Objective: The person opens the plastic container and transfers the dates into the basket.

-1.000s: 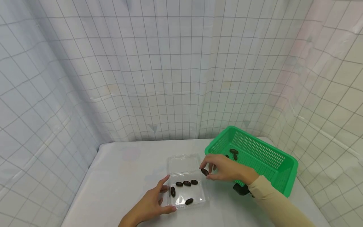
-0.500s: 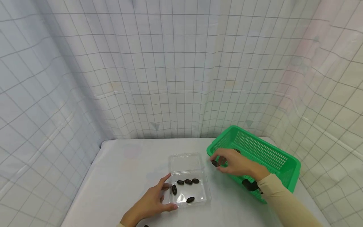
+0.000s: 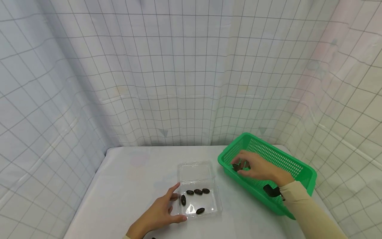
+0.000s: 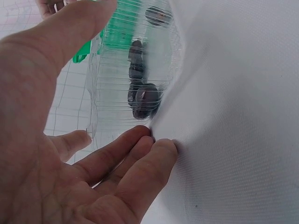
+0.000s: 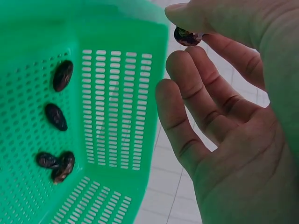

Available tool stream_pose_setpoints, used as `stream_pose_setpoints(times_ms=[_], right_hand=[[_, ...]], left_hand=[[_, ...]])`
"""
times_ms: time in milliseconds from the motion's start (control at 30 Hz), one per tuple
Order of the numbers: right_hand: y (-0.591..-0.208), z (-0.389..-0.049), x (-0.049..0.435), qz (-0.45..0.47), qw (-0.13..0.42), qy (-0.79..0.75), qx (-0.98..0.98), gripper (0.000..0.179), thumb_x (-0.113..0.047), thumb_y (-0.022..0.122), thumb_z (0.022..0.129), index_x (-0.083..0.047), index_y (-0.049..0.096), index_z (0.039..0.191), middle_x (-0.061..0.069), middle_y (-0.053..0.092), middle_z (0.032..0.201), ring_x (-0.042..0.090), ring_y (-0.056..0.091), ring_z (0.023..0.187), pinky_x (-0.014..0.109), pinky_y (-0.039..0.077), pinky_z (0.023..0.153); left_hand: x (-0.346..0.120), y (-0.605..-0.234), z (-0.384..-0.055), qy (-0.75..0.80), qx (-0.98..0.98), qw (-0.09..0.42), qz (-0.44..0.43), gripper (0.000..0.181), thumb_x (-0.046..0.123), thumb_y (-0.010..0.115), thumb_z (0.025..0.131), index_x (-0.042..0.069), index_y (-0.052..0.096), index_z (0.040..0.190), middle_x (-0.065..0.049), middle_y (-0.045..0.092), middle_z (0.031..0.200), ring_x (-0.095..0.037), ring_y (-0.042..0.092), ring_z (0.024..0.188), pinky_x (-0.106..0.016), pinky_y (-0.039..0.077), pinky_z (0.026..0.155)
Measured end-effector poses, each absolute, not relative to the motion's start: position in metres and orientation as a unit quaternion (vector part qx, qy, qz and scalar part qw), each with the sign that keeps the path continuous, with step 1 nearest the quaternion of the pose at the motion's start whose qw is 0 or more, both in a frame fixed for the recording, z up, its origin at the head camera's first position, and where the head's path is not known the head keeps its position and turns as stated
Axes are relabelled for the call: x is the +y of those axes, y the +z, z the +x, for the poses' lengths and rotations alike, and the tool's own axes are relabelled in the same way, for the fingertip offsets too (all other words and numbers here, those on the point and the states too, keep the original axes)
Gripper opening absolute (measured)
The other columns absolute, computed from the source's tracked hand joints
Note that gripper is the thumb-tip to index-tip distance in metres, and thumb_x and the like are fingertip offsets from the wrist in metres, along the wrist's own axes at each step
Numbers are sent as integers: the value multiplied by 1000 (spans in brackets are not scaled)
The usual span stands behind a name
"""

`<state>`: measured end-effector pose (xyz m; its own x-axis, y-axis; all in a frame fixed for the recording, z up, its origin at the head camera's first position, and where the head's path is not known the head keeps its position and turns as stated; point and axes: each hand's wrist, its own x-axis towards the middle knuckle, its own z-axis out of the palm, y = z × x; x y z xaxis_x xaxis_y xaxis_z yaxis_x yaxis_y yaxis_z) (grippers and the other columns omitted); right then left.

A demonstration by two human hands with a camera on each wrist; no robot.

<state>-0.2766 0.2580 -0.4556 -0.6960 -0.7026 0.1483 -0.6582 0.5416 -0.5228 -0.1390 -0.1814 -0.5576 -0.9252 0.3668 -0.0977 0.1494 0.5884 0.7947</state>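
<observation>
In the head view a clear plastic clamshell box (image 3: pixel 207 203) lies with its lid (image 3: pixel 195 171) folded back. Several dark, wrinkled dates (image 3: pixel 198 192) lie inside it. My left hand (image 3: pixel 161 210) spans the box's left side, thumb at the front corner and index finger at the back; the left wrist view shows its fairly straight fingers right at the plastic wall. Over the near left part of the green basket (image 3: pixel 286 152), my right hand (image 3: pixel 258 167) pinches one date (image 5: pixel 187 37) between thumb and index finger, its other fingers loosely spread.
Several more dates (image 5: pixel 63 75) lie apart on the basket's perforated floor, two of them touching. A white cloth covers the table (image 3: pixel 128 179). White gridded curtains (image 3: pixel 173 83) enclose the back and both sides. A black device (image 3: pixel 271 190) sits on the right wrist.
My right hand has moved right and away from the box, carrying the date from beside the box to over the basket. The left hand and the box keep their places.
</observation>
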Motion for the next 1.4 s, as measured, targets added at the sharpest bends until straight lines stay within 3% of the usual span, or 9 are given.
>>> stream_pose_setpoints(times_ms=[333, 600, 800, 933, 1233, 1400], right_hand=[[-464, -293, 287, -381, 30, -270, 883, 35, 3, 83, 102, -13, 79, 134, 5, 78, 120, 15, 74, 99, 42, 69, 87], [-471, -307, 311, -351, 55, -262, 897, 33, 3, 84, 100, -4, 79, 133, 12, 81, 121, 24, 77, 102, 38, 68, 86], [-475, -316, 328, -315, 76, -252, 912, 34, 4, 85, 98, 1, 78, 132, 16, 80, 119, 27, 79, 104, 37, 69, 87], [-477, -321, 336, -276, 88, -235, 928, 35, 1, 87, 98, 2, 78, 132, 13, 79, 117, 26, 80, 102, 41, 69, 86], [-481, -336, 348, -236, 91, -203, 946, 36, -2, 89, 97, 4, 77, 130, 18, 82, 114, 39, 78, 108, 56, 68, 91], [-485, -341, 352, -230, 95, -195, 949, 34, 3, 86, 97, 7, 77, 129, 19, 82, 111, 42, 79, 107, 58, 68, 90]], left_hand=[[-181, -556, -139, 434, 880, 124, 149, 127, 45, 103, 90, 15, 26, 186, -20, 70, 160, -44, 70, 147, -42, 69, 103], [-181, -554, -140, 426, 883, 135, 143, 126, 47, 102, 91, 15, 25, 186, -23, 69, 161, -45, 71, 146, -50, 68, 106], [-182, -555, -140, 420, 886, 131, 146, 127, 48, 102, 91, 17, 25, 186, -22, 69, 161, -42, 73, 143, -48, 69, 104], [-182, -556, -141, 416, 889, 130, 145, 127, 49, 102, 91, 18, 25, 186, -21, 70, 160, -41, 74, 142, -47, 69, 104], [-184, -556, -139, 414, 889, 127, 146, 127, 48, 102, 91, 16, 25, 186, -20, 70, 159, -36, 76, 136, -37, 68, 98], [-182, -556, -139, 415, 889, 125, 149, 127, 49, 102, 91, 15, 25, 186, -20, 70, 160, -36, 75, 136, -35, 67, 97]])
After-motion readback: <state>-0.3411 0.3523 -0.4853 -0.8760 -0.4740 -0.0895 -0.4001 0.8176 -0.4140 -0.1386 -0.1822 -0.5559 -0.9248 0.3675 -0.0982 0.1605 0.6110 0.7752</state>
